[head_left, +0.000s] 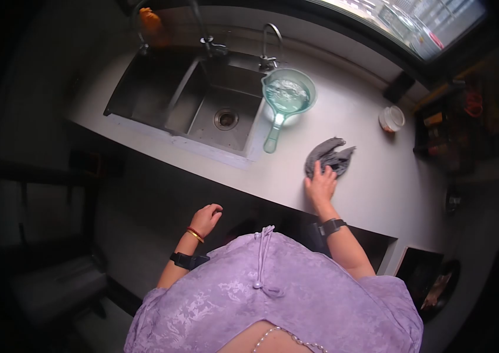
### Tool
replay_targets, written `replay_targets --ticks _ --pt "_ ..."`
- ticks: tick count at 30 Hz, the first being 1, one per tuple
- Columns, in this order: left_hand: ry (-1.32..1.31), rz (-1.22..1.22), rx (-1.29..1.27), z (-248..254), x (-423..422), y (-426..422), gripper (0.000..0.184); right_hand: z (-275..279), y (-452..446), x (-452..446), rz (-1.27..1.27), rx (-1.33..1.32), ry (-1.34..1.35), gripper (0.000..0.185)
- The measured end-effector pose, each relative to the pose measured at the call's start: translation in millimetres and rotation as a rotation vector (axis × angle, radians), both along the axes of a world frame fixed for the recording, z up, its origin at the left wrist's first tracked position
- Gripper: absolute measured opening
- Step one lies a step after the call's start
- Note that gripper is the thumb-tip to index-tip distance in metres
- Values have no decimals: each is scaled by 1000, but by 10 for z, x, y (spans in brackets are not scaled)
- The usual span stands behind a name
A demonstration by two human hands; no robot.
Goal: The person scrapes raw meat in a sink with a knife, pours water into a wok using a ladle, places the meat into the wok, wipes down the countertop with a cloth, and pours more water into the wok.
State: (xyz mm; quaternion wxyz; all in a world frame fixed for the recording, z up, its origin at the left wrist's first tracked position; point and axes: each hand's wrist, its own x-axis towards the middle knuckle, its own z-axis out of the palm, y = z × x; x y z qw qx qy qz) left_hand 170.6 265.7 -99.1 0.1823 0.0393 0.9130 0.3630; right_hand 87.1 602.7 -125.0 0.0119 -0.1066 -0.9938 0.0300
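Observation:
A crumpled dark grey cloth (336,154) lies on the white countertop, to the right of the sink. My right hand (321,185) rests on the near edge of the cloth, its fingers stretched out and a little apart on top of the fabric. My left hand (206,220) hangs in front of the counter's edge, away from the cloth. Its fingers are loosely curled in, and I see nothing in them. A translucent green water ladle (275,126) with clear water in it stands beside the sink, its handle toward me.
The steel sink (226,140) has two basins and is at the left. Behind it rise a faucet (208,46) and a slimmer tap (268,60). A white-lidded jar (392,119) stands at the right, near a dark rack (437,126). An orange item (151,20) is at the back left.

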Motion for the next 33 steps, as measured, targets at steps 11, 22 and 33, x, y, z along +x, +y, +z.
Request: replay_targets --ticks 11,22,33 --pt "338 -197 27 79 -314 272 33 9 -721 -400 447 -781 -46 36" --pt "561 -433 -432 -217 -820 1192 40 364 -269 -644 -156 -1560 -203 24" --pt "621 -202 -791 -164 -1091 -758 32 256 -525 -814 -237 -1730 -323 29"
